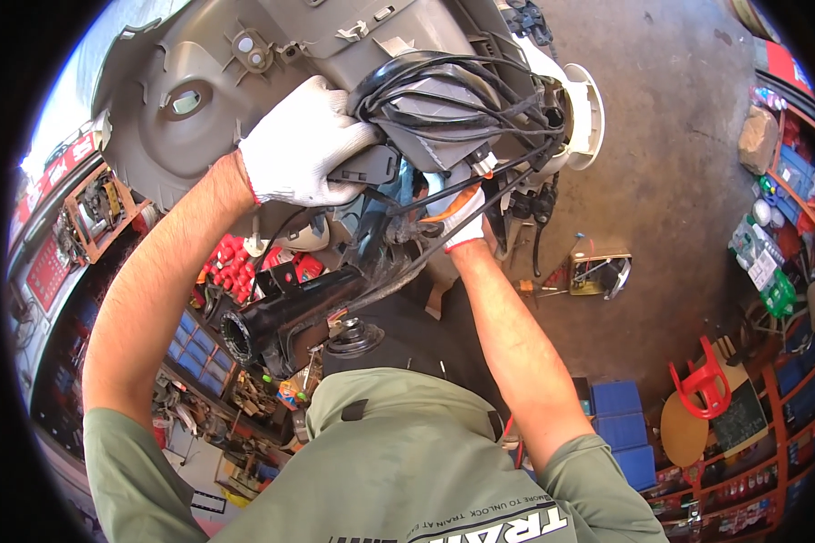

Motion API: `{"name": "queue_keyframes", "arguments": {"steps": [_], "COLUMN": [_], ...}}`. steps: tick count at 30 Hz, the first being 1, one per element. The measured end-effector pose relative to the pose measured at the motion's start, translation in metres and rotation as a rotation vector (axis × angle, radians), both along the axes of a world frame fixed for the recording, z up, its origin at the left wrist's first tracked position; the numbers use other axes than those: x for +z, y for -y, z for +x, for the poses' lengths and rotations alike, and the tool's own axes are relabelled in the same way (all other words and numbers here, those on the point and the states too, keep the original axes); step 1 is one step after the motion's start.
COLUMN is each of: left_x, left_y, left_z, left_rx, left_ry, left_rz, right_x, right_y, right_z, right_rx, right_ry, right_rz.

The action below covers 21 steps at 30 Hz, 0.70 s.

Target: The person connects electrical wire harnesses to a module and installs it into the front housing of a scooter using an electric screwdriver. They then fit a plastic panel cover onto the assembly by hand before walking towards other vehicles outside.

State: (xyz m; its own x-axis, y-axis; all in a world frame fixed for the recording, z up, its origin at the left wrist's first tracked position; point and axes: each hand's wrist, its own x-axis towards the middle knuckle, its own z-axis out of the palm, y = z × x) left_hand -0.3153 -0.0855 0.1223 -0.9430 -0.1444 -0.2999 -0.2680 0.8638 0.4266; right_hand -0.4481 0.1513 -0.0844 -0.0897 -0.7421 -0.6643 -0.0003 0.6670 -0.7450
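My left hand (303,145), in a white knit glove, is closed round a flat black plastic piece (369,169) with a slot at its end. Just above that piece lies a thick coil of black cables (444,90) against a large grey-brown plastic body panel (167,63). My right hand (465,222), gloved the same way, reaches in among the cables; its fingers are mostly hidden behind them. An orange strip (453,204) crosses in front of the right glove. Below both hands a black metal tube (285,303) slants down to the left.
A white round part (586,116) sticks out right of the cables. On the floor stands an open box with tools (599,271). Blue bins (620,425), a red plastic chair (700,380) and shelving are at the right. Red parts (231,269) and crowded racks lie at the left.
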Motion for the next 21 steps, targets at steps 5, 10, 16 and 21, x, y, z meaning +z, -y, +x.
{"name": "queue_keyframes", "arguments": {"steps": [5, 10, 16, 21], "left_x": [-0.001, -0.001, -0.003, -0.003], "left_y": [-0.001, -0.001, -0.001, 0.001], "left_z": [0.001, 0.002, 0.006, 0.002], "left_rx": [0.001, 0.005, 0.01, -0.007], "left_ry": [0.016, -0.014, -0.03, -0.035], "left_rz": [-0.029, -0.028, -0.01, -0.025], "right_x": [-0.011, 0.003, 0.03, -0.001], "right_y": [0.01, 0.018, 0.027, 0.018], "right_z": [0.014, 0.012, -0.006, 0.013], "right_rx": [-0.273, -0.013, 0.481, 0.335], "right_ry": [0.2, -0.137, -0.332, -0.479], "right_rz": [-0.253, -0.465, -0.325, -0.371]}}
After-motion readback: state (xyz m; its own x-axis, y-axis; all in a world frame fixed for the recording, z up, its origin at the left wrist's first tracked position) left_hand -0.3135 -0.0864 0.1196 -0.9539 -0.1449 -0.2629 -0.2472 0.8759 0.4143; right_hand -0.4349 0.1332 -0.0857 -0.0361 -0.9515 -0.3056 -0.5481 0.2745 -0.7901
